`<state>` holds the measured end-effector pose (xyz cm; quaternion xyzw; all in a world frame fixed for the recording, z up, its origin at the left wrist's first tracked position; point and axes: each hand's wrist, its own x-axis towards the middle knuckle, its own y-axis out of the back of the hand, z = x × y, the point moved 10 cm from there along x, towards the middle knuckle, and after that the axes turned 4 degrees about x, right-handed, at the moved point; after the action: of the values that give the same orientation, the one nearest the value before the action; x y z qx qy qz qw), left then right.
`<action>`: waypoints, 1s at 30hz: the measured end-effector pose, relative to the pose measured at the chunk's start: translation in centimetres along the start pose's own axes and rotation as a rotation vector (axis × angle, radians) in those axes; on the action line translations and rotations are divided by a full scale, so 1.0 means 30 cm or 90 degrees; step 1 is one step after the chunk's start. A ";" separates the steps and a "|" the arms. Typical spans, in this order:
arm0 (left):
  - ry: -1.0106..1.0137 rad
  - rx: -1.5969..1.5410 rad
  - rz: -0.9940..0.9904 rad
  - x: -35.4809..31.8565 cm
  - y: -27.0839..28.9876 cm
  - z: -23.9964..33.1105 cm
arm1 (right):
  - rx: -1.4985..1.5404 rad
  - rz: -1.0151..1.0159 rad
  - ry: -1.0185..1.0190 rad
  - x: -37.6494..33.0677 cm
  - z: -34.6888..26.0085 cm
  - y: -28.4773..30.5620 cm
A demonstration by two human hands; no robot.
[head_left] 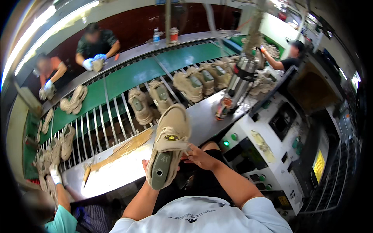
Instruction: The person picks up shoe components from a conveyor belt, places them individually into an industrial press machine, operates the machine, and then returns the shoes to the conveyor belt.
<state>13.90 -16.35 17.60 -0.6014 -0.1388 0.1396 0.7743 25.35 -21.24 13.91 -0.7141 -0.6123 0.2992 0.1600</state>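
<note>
A beige shoe (171,128) with a green insole (161,171) is held up in front of my chest, toe pointing away and opening toward me. My left hand (145,165) grips it from behind near the heel; most of that hand is hidden by the shoe. The fingers of my right hand (200,157) are bent and pressed together against the shoe's right side, by the collar; whether they also pinch a lace or loop is too small to tell. A dark and yellow patch (171,137) marks the tongue.
Beyond a metal ledge (105,171) runs a green belt and roller conveyor (134,72) with several beige shoes. A wooden-handled tool (86,176) lies on the ledge. At right stand a can (223,108) and a control machine (268,155). Co-workers handle shoes around the line.
</note>
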 end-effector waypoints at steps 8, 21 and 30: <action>0.238 0.481 0.024 0.323 0.028 -0.425 | 0.313 -0.068 0.584 -0.457 -0.441 0.117; -0.313 0.985 0.537 0.180 0.552 0.233 | 0.148 0.766 0.605 -1.188 -0.672 1.128; -0.219 1.366 0.586 0.275 0.564 0.193 | -0.397 1.224 0.302 -1.408 -1.248 1.426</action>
<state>18.47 -4.00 2.94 0.3907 0.1770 0.5304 0.7313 79.00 -65.58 27.06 -0.9514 0.2129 -0.0194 -0.2218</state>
